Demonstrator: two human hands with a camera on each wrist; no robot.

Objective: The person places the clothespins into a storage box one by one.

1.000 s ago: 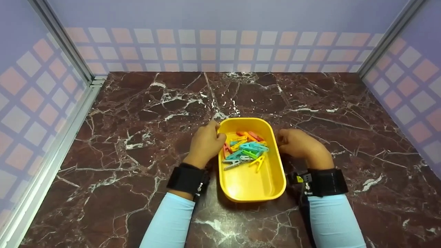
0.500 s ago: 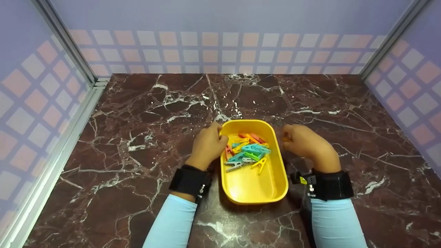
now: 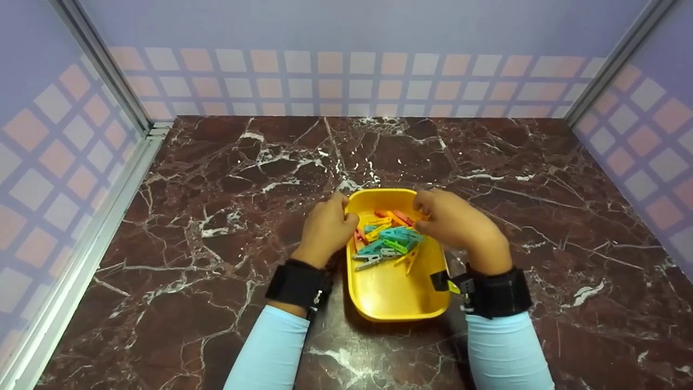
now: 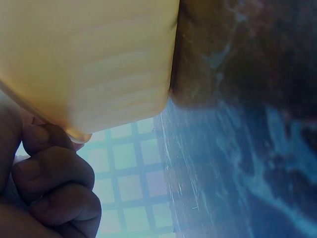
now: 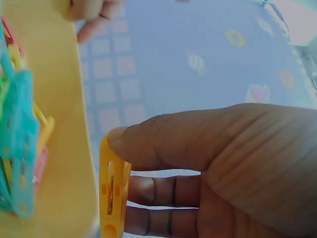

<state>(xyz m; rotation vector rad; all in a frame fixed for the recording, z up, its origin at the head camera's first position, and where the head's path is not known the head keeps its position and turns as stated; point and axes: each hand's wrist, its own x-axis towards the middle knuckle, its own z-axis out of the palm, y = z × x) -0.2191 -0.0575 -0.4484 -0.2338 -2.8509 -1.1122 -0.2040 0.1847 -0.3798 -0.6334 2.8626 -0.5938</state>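
A yellow plastic tub (image 3: 398, 300) stands on the marble table with several coloured clothespins (image 3: 400, 234) heaped inside. My left hand (image 3: 325, 227) grips its left rim, the thumb on the rim. In the left wrist view the curled fingers (image 4: 64, 178) sit by the rim, under the tub's outer wall (image 4: 99, 54). My right hand (image 3: 457, 222) is over the tub's right rim. Between its thumb and fingers it pinches an orange clothespin (image 5: 113, 191), seen in the right wrist view; in the head view the hand hides it. Teal clothespins (image 5: 22, 144) lie nearby in the tub.
The dark red marble table (image 3: 216, 179) extends around the tub. Tiled panels (image 3: 346, 86) enclose the back and both sides, with a metal rail (image 3: 81, 249) along the left edge. A black wrist strap with a camera (image 3: 495, 292) overhangs the tub's right rim.
My right hand, beside the tub's right side before, has moved left over the rim with the orange clothespin. The left hand keeps its grip, and the tub has barely shifted.
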